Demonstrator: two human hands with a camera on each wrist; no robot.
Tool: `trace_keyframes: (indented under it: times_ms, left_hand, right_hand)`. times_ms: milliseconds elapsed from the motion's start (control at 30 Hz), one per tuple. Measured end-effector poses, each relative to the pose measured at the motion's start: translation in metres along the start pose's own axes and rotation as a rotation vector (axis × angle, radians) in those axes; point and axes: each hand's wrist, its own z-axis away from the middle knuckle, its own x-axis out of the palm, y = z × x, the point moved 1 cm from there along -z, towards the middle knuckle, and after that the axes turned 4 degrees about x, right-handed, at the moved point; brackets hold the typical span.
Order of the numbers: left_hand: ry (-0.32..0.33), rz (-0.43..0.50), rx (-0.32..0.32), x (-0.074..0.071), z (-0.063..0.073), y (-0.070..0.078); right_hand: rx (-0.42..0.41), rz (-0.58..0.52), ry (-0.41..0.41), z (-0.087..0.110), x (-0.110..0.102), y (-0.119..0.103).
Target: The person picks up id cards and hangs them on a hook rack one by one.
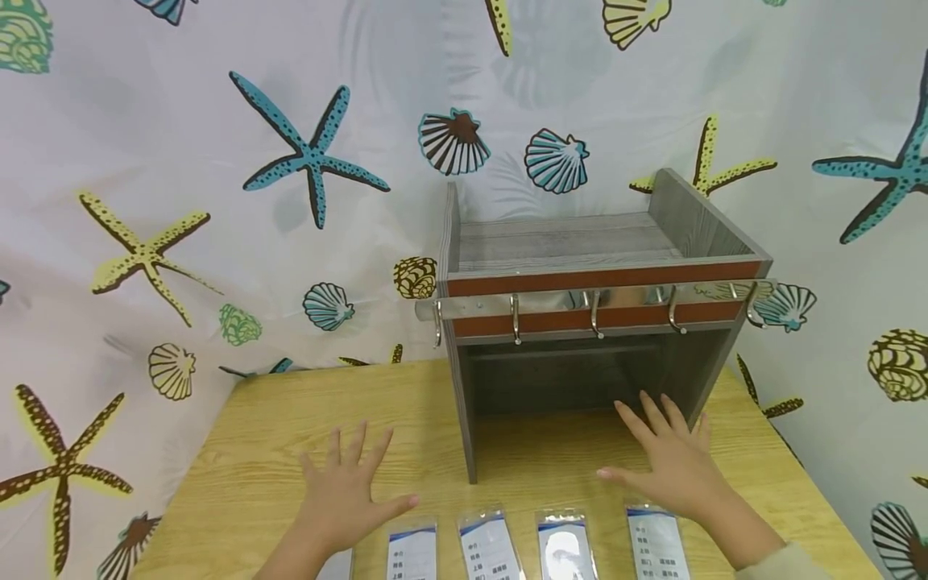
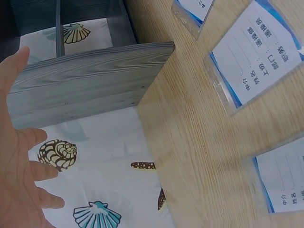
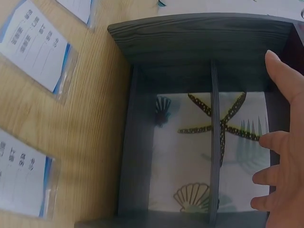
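Note:
My left hand (image 1: 344, 495), fingers spread and holding nothing, hovers over the left part of the table near the badges. The right hand (image 1: 670, 463) is likewise spread and bare, in front of the grey wooden shelf (image 1: 464, 419). Along the shelf's front runs a metal rail (image 1: 551, 302) with several hooks (image 1: 596, 314). Plastic-sleeved badges with blue edges lie in a row along the near side: one badge (image 1: 412, 554) right of the left hand, a second badge (image 1: 489, 548), a third badge (image 1: 565, 548), and another badge (image 1: 656, 544) beneath the right forearm. One more is partly hidden by the left wrist.
The wooden table (image 1: 246, 451) meets a patterned cloth (image 1: 181, 105) with starfish and shells, hanging behind and at both sides. The shelf has an open top tray (image 1: 558, 238) and an open space below, its side panels reaching toward the hands.

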Motion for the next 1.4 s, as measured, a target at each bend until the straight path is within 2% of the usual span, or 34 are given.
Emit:
trace_keyframes:
  times_ms: [133,300,500,700,833,967,1133,1233,1400]
  left_hand:
    - [-0.005,0.013,-0.019,0.0,0.005,-0.006]
    - [-0.039,0.026,-0.06,0.001,0.009,-0.014]
    - [-0.062,0.044,-0.113,0.003,0.013,-0.024]
    - [-0.087,0.047,-0.154,0.006,0.019,-0.037]
    - [-0.111,0.078,-0.186,0.006,0.022,-0.045]
    - [-0.174,0.144,-0.242,0.006,0.024,-0.051]
    - [-0.235,0.199,-0.295,0.012,0.025,-0.061]
    - [-0.26,0.236,-0.31,0.018,0.026,-0.067]
    - [-0.287,0.307,-0.318,0.031,0.029,-0.074]
  right_hand:
    - [0.041,-0.008,-0.018,0.01,-0.003,0.013]
    - [0.097,-0.049,-0.026,0.019,-0.007,0.031]
    - [0.153,-0.087,-0.006,0.026,-0.016,0.051]
    - [0.176,-0.156,0.047,0.028,-0.025,0.073]
    - [0.181,-0.249,0.132,0.025,-0.031,0.088]
    - [0.164,-0.39,0.232,0.02,-0.041,0.097]
    - [0.187,-0.575,0.248,0.013,-0.064,0.1]
    - [0.198,-0.651,0.266,0.006,-0.076,0.102]
    - [0.122,-0.756,0.361,-0.011,-0.093,0.1]
